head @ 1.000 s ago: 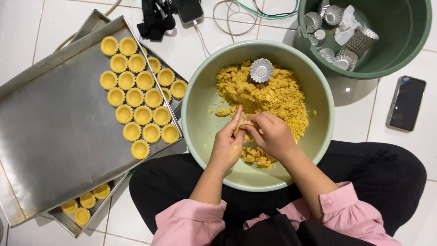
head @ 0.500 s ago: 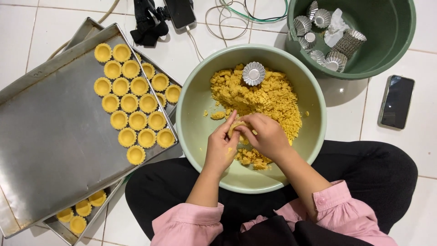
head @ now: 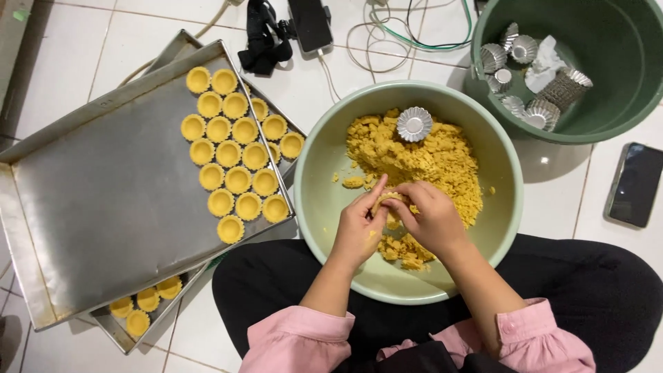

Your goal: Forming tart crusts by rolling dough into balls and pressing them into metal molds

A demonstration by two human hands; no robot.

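Observation:
Both my hands meet over a pale green bowl (head: 324, 162) that holds crumbly yellow dough (head: 421, 155). My left hand (head: 359, 228) and my right hand (head: 429, 217) are closed together around a small lump of dough (head: 388, 200), pressing it between the fingers. A small fluted metal tart mould (head: 414, 124) lies on the dough at the far side of the bowl. To the left, a metal baking tray (head: 103, 200) carries several rows of dough-filled tart shells (head: 236, 153) along its right edge.
A second tray (head: 121, 333) lies under the first with a few filled shells (head: 146, 304). A dark green basin (head: 608, 83) at top right holds several empty moulds (head: 514, 52). A black phone (head: 634, 185) lies right; another phone (head: 310, 24) and cables lie at top.
My hands stay in the bowl, kneading the same lump; the fingers have shifted slightly. The view has drifted a little.

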